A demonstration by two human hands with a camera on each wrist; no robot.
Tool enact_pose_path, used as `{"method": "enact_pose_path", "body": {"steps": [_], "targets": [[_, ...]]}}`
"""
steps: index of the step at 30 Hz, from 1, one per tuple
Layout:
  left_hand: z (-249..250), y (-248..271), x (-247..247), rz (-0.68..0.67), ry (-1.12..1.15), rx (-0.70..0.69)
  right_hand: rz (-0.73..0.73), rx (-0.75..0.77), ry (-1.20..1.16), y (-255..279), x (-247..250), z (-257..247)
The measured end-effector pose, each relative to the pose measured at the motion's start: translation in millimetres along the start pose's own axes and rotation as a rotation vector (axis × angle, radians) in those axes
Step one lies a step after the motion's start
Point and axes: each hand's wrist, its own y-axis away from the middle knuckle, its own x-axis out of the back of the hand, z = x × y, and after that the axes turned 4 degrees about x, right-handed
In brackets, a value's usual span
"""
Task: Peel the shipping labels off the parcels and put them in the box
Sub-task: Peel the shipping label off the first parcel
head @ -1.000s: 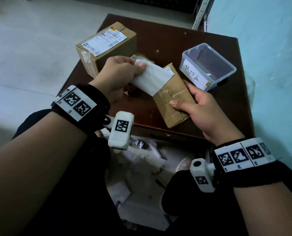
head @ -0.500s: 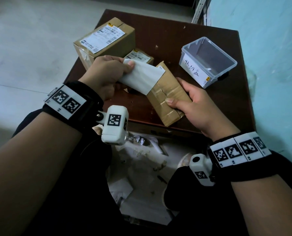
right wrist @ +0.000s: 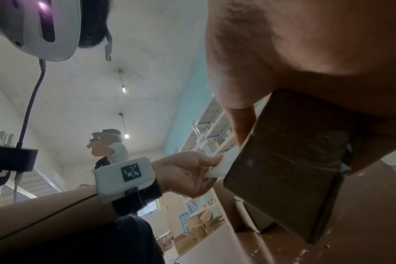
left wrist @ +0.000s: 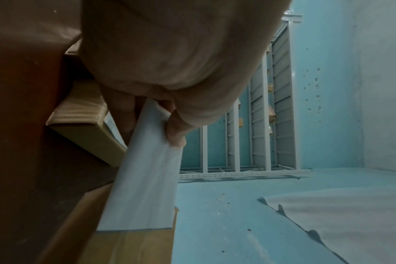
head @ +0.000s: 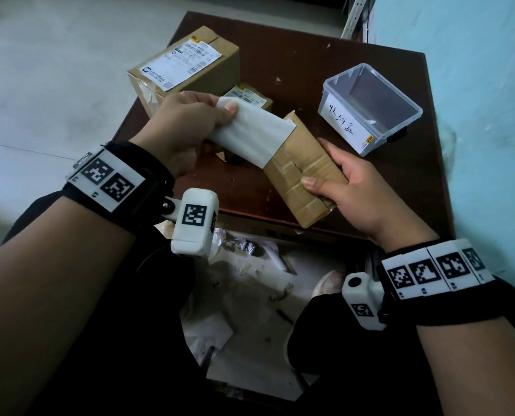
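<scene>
My right hand [head: 334, 178] grips a long taped cardboard parcel [head: 304, 172] near its lower end, above the near edge of the brown table [head: 370, 181]. A white shipping label [head: 253, 133] is half peeled from the parcel, blank side up, with one end still stuck. My left hand [head: 202, 115] pinches the label's free end between thumb and fingers; the left wrist view shows the label [left wrist: 145, 178] running down to the parcel [left wrist: 124, 246]. The clear plastic box [head: 370, 112] with a handwritten tag stands at the table's right. The right wrist view shows the parcel [right wrist: 289, 164] from below.
Two more labelled parcels sit at the back left: a large carton [head: 187, 70] and a small one [head: 247, 96] behind my left hand. Paper scraps [head: 250, 295] lie on the floor between my knees. A blue wall [head: 475, 115] runs close on the right.
My left hand has kept pulling the label leftward and away from the parcel, so more of its blank side shows. The right hand still grips the parcel in the same way.
</scene>
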Motion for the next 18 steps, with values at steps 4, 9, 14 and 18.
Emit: {"method": "enact_pose_path", "body": {"steps": [4,9,14,18], "targets": [[1,4,4,-0.004,-0.016,-0.036,0.009,0.026,0.021,1,0,-1],[0,9,9,-0.015,-0.018,-0.045,-0.005,0.045,0.041,2,-2,2],[0,11,13,0.019,-0.006,-0.050,-0.016,0.051,0.045,0,-5,5],[-2,9,15,0.016,0.001,-0.039,-0.048,0.029,-0.005,0,-7,6]]}}
